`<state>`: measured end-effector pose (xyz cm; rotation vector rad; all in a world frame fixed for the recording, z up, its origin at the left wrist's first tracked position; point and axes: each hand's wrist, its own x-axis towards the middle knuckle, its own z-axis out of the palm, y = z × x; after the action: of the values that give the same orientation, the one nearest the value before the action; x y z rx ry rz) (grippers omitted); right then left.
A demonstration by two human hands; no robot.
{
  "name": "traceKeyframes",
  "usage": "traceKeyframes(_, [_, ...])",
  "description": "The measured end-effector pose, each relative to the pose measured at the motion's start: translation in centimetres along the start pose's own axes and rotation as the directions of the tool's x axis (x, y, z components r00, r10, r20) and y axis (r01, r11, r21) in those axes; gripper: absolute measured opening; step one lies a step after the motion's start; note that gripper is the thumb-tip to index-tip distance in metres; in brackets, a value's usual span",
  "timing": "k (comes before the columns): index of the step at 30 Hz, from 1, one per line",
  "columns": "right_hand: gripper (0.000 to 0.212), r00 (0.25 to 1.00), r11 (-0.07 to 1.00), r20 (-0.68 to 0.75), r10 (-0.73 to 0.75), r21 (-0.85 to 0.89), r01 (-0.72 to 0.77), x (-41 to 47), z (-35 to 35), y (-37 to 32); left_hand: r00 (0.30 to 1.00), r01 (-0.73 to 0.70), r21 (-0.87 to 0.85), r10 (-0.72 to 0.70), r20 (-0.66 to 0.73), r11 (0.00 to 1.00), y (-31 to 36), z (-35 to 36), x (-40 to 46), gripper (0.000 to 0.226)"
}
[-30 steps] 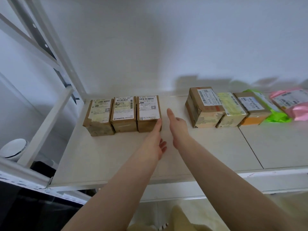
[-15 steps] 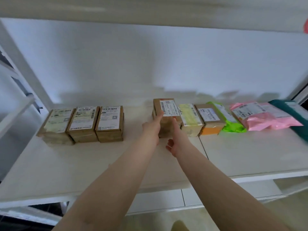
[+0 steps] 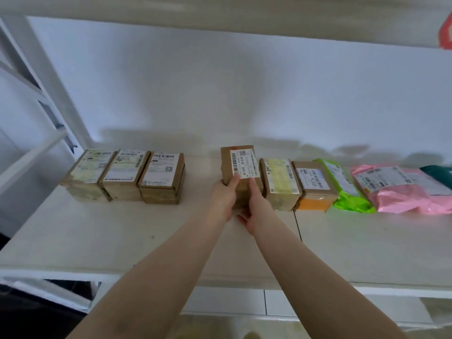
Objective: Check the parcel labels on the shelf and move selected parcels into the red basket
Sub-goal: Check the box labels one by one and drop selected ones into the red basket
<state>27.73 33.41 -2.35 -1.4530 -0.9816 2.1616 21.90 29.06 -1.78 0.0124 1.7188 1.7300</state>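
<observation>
A brown cardboard parcel (image 3: 241, 155) with a white barcode label is tipped up toward me at the middle of the white shelf (image 3: 122, 231). My left hand (image 3: 223, 198) grips its left side, thumb on the label's lower corner. My right hand (image 3: 256, 212) holds its right lower side. Right of it stand a box with a yellowish label (image 3: 281, 182) and a brown box with an orange end (image 3: 314, 187). Three brown labelled boxes (image 3: 124, 174) stand together to the left. The red basket is not in view.
A green bag parcel (image 3: 347, 192), a pink bag parcel (image 3: 401, 189) and a dark green parcel (image 3: 437, 173) lie at the right end. A white frame post (image 3: 46, 77) rises at the left. An upper shelf board (image 3: 220, 15) runs overhead, with something red (image 3: 445, 30) on it.
My hands moved from the three left boxes to the middle box, closed on it and tipped it up so its label faces me. The view swung to the right.
</observation>
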Motion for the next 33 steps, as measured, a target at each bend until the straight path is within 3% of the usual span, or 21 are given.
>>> traceKeyframes(3, [0.053,0.996,0.999,0.083,-0.024,-0.021,0.026,-0.5,0.3,0.5,0.999,-0.052,-0.044,0.052,0.01,0.998,0.0,-1.8,-0.6,0.021])
traceKeyframes(9, [0.073,0.979,0.996,0.188,-0.078,-0.028,0.085,-1.1,1.2,0.7,0.989,-0.126,-0.065,0.131,0.067,0.99,1.5,-6.3,-1.2,0.022])
traceKeyframes(12, [0.062,0.971,0.991,0.219,-0.097,-0.067,0.114,-1.1,1.5,0.1,0.985,-0.14,-0.016,0.141,0.104,0.99,2.8,-7.9,-1.4,0.026])
traceKeyframes(17, [0.043,0.899,0.967,0.415,-0.141,-0.136,0.214,-1.2,1.5,-0.4,0.968,-0.127,-0.006,0.126,0.216,0.992,4.0,-9.6,-1.3,0.024])
traceKeyframes(25, [0.085,0.753,0.936,0.642,-0.145,-0.157,0.314,-0.4,0.2,0.9,0.896,-0.233,0.182,0.138,0.423,0.955,6.9,-13.4,-0.3,0.04])
traceKeyframes(28, [0.088,0.746,0.944,0.653,-0.131,-0.147,0.295,-0.9,0.4,2.1,0.873,-0.267,0.281,0.107,0.477,0.922,8.2,-14.3,0.1,0.053])
traceKeyframes(33, [0.087,0.76,0.974,0.623,-0.182,0.006,0.228,-1.3,1.0,3.4,0.85,-0.274,0.262,0.105,0.516,0.925,9.1,-13.9,0.2,0.064])
